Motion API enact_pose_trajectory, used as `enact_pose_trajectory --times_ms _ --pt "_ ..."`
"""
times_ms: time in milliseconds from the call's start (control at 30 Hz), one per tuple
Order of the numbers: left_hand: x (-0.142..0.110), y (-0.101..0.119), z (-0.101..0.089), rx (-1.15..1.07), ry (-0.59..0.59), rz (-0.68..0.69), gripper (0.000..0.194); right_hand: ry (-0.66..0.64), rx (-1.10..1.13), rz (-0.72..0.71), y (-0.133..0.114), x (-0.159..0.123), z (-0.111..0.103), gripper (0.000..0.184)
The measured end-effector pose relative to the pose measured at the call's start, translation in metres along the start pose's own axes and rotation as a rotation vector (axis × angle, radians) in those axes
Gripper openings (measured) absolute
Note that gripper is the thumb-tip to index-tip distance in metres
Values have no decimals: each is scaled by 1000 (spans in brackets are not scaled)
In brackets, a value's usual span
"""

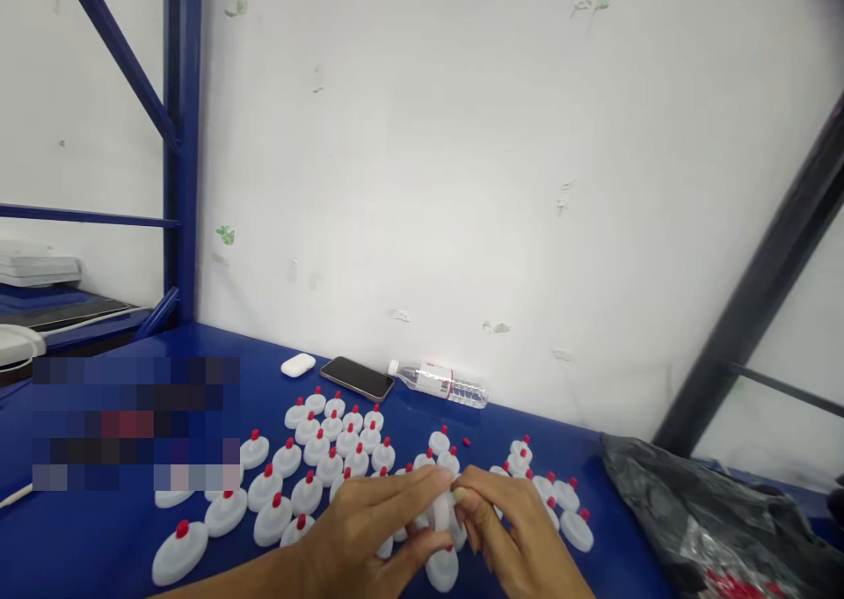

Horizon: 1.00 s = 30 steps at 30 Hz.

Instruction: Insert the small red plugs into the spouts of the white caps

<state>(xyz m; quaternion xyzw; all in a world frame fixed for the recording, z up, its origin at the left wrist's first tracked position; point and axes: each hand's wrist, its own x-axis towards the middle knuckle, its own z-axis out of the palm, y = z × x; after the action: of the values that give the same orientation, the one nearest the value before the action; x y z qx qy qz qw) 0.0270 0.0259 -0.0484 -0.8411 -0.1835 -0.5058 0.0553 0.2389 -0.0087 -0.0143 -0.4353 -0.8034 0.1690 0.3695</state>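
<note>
A white oval plastic cap (pixel 440 513) is held between the thumb and fingers of my left hand (pixel 369 520), turned on its side above the table. My right hand (pixel 511 524) meets it from the right, fingers pinched together at the cap's end. Whatever sits in that pinch is hidden by the fingertips. Around and beneath both hands stand many similar white caps with red tips, such as a large cap (pixel 179 553) at the left front and another cap (pixel 578 530) to the right. One loose red tip (pixel 466 442) lies on the table behind my hands.
Along the back of the blue table (pixel 251 353) lie a white case (pixel 298 365), a phone (pixel 357 378) and a clear water bottle (pixel 445 383) on its side. A dark plastic bag (pixel 712 511) with red pieces is at the right. Blurred blocks cover part of the left.
</note>
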Motion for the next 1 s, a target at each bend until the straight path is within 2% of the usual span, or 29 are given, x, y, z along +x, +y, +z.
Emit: enact_pose_trajectory --times_ms 100,267,333,433,567,667,767,833,900,933,1000 --pt "6 -2 -1 -29 36 7 35 -20 -87 64 -1 1 -11 49" --pt "8 -7 -5 49 -115 3 44 172 -225 231 2 3 -54 53" --pt "7 -7 -6 -18 -156 -16 45 79 -315 355 6 1 -77 54" --pt "9 -4 -5 -157 -180 -10 44 -137 -367 506 14 -6 -101 53" --pt "11 -1 -4 -226 -211 -6 42 -325 -334 582 23 -13 -105 54" --pt "11 -1 -4 -233 -235 -5 41 -349 -301 641 25 -13 -100 57" --pt "9 -2 -3 -245 -252 -10 41 -336 -270 764 24 -18 -106 57" --pt "8 -2 -3 -262 -254 -8 40 -317 -241 838 25 -28 -118 43" --pt "7 -2 -2 -278 -261 5 41 -310 -138 923 28 -41 -131 20" --pt "6 -2 -2 -285 -259 14 42 -302 -83 954 29 -47 -136 17" --pt "6 -2 -1 -299 -261 30 45 -314 27 996 33 -54 -142 23"
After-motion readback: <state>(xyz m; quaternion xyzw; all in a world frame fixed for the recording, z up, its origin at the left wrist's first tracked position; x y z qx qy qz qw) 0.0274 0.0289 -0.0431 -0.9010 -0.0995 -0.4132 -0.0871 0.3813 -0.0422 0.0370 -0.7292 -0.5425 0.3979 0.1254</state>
